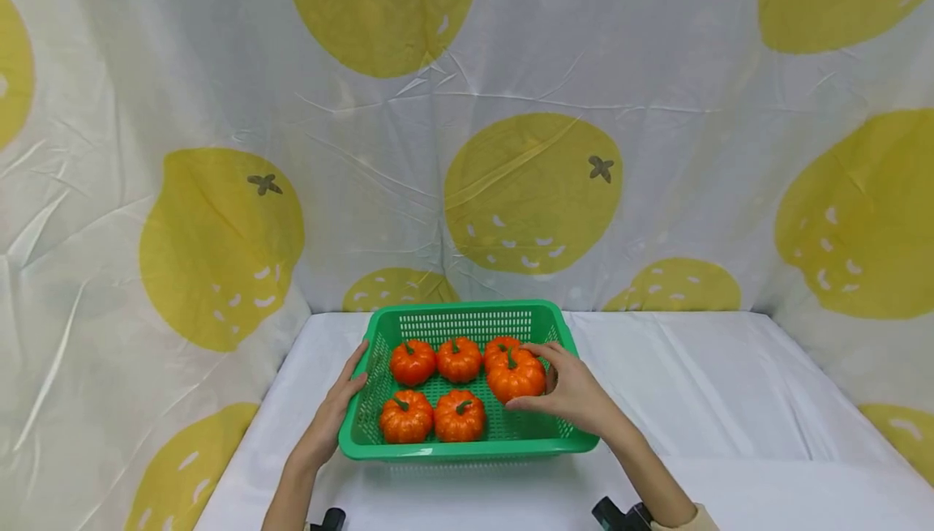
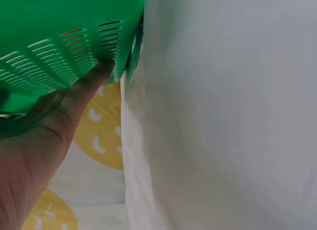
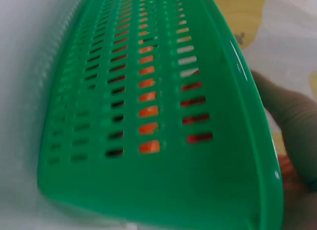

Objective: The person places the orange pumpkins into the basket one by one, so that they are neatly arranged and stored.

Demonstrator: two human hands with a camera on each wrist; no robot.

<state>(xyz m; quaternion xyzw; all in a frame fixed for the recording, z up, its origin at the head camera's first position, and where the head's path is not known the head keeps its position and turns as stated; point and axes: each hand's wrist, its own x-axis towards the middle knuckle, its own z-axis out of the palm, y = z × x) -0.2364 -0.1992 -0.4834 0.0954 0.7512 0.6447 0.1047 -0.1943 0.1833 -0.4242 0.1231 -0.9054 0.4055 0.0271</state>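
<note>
A green plastic basket point(image 1: 467, 451) with slotted walls sits on the white-covered table. Inside lie several small orange pumpkins, among them one at back left point(image 1: 413, 363), one at back middle point(image 1: 459, 360) and two in front point(image 1: 405, 417). My right hand point(image 1: 572, 389) holds another pumpkin point(image 1: 516, 377) between thumb and fingers, over the basket's right half. That pumpkin partly covers one behind it point(image 1: 500, 345). At the basket's left side is my left hand point(image 1: 332, 417), its fingers fairly straight against the slotted outer wall point(image 2: 74, 47) in the left wrist view.
White cloth covers the table point(image 1: 686, 385) on both sides of the basket. Behind and at the sides hangs a pale curtain point(image 1: 379, 190) printed with large yellow lemons. Dark wrist devices point(image 1: 620, 515) show at the bottom edge.
</note>
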